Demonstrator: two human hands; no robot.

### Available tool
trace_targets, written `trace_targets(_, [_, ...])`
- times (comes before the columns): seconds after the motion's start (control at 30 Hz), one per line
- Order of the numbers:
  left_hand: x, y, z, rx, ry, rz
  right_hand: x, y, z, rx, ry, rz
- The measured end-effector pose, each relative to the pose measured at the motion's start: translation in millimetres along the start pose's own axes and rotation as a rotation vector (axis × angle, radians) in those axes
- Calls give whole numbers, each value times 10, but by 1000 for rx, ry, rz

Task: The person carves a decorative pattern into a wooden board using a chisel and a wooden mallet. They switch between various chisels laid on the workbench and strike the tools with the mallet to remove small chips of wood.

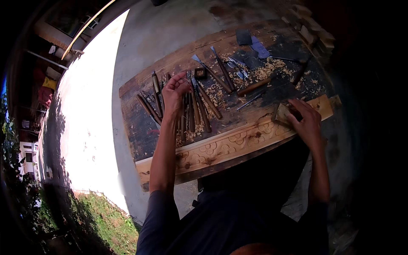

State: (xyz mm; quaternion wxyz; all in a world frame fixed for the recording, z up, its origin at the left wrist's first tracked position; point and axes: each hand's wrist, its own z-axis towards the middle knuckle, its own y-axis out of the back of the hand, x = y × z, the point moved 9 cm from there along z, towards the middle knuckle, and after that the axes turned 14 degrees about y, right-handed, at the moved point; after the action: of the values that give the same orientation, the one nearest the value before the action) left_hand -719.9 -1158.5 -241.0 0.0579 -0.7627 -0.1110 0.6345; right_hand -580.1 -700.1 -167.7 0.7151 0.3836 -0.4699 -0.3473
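Observation:
My right hand (307, 122) grips a small brownish block (281, 115) at the right part of a long pale board. The board (229, 145) lies along the table's near edge, with flower-like shapes carved in its face. My left hand (175, 92) is raised over a row of wood-handled carving chisels (204, 111), its fingers curled together in a pinch. What they hold, if anything, I cannot make out. A small dark square box (200, 73) stands just right of that hand.
More chisels (221, 68) lie farther back on the worn wooden table (140, 80), among curled wood shavings (272, 68). Dark and blue cloth pieces (260, 47) lie at the far right. Stacked wood (312, 27) stands behind. Bright sunlit ground (89, 127) is on the left.

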Motion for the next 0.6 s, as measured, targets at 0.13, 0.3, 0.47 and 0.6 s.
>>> trace_targets(0.13, [-21, -106, 107, 18, -46, 61, -20, -26, -336, 202, 36, -22])
trace_targets(0.3, [-23, -266, 434, -69, -160, 260, -224, -199, -427, 115, 1, -92])
trace_targets(0.47, [179, -243, 614, -160, -120, 255, -199, -211, -462, 37, 1, -82])
trace_targets(0.6, [170, -78, 841, -239, -189, 436, -180, -189, -507, -50, 56, -69])
